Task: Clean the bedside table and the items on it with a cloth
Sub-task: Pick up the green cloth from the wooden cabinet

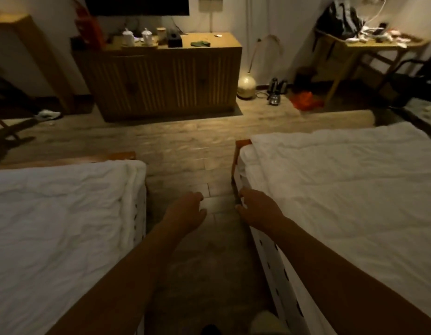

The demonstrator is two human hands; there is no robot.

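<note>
I stand in the aisle between two beds, both arms stretched forward over the wooden floor. My left hand (185, 211) hangs with its fingers loosely curled and holds nothing. My right hand (258, 206) is level with it, next to the corner of the right bed, fingers bent and empty. A dark green cloth (200, 43) lies on top of the wooden sideboard (161, 76) at the far wall. No bedside table is in view.
White-covered beds flank me, the left bed (59, 226) and the right bed (354, 201). White lidded cups (137, 36) and a dark box (174, 39) stand on the sideboard. A round floor lamp (245, 87), a kettle (274, 91) and a cluttered desk (369, 44) stand at the back right.
</note>
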